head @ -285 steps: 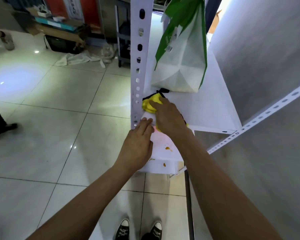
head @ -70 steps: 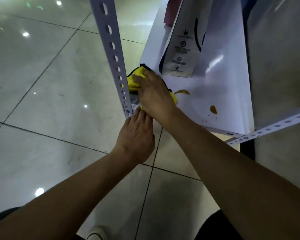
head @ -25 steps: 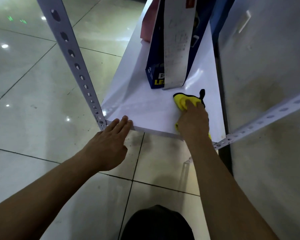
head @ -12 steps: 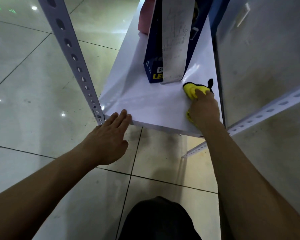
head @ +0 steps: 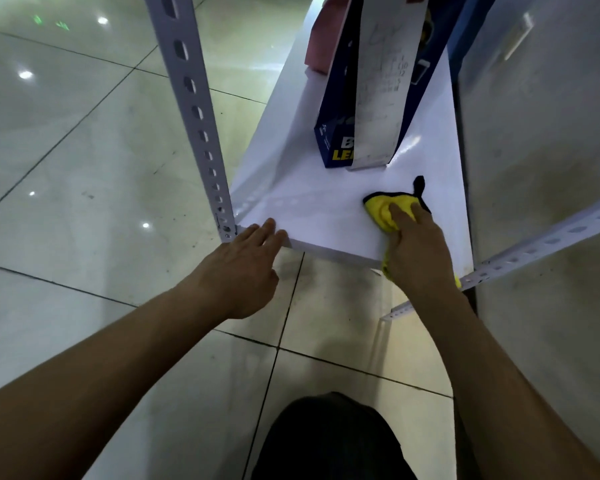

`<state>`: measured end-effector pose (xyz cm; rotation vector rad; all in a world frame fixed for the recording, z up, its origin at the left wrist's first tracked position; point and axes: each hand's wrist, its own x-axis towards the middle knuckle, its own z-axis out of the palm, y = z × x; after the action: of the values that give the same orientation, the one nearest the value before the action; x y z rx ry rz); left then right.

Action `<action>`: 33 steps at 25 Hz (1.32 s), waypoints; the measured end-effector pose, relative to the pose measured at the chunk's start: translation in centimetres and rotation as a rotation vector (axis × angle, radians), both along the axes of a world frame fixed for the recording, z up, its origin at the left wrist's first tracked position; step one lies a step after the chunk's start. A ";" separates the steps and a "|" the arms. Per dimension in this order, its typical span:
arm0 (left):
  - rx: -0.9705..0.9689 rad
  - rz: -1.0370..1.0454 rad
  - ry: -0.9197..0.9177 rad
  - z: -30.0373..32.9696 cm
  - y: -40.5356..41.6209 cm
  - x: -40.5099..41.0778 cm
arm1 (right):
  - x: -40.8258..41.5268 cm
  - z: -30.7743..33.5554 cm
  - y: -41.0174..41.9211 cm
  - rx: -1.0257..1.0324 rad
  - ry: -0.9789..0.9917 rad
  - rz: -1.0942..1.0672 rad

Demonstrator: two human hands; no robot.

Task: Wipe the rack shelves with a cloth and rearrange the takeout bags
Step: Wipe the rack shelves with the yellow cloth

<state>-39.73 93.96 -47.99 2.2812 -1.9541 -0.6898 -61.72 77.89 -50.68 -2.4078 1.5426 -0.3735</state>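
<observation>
A low white rack shelf (head: 312, 199) runs away from me. My right hand (head: 418, 252) presses a yellow cloth with black trim (head: 383, 207) flat onto the shelf's near right corner. My left hand (head: 243, 268) rests with its fingertips on the shelf's front left edge, beside the post, fingers apart and holding nothing. A dark blue takeout bag (head: 336, 133) with yellow lettering stands upright behind the cloth, a long white receipt (head: 381, 81) hanging down its front. A pink bag (head: 323, 39) stands further back.
A perforated grey upright post (head: 194, 109) rises at the shelf's front left corner. A perforated angle bar (head: 548, 237) crosses on the right, in front of a grey wall (head: 548, 116). Glossy floor tiles (head: 84, 150) lie to the left and below. My dark-clothed knee (head: 329, 441) shows at the bottom.
My right hand has slid the cloth back toward the shelf's front edge and slightly left. My left hand stays on the front left corner.
</observation>
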 end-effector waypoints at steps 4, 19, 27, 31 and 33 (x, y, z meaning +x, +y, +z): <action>0.001 0.037 -0.041 1.2 1.7 -0.1 | 3.0 -1.1 5.7 0.007 -0.109 0.203; 0.079 0.262 0.048 5.4 0.5 -1.2 | 8.6 -0.6 3.1 0.051 -0.045 0.397; 0.004 0.125 0.016 4.7 -0.9 -2.2 | 4.1 0.5 5.9 0.083 -0.030 0.247; 0.025 0.132 0.020 3.6 -1.4 -1.9 | -0.7 1.2 1.2 0.105 0.018 -0.011; 0.036 0.129 0.050 3.8 -1.7 -2.7 | -0.5 1.9 -1.8 0.151 -0.005 -0.147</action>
<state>-42.45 92.25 -44.22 2.3614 -1.7684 -0.7665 -62.27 76.10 -48.79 -2.1858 1.6869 -0.2801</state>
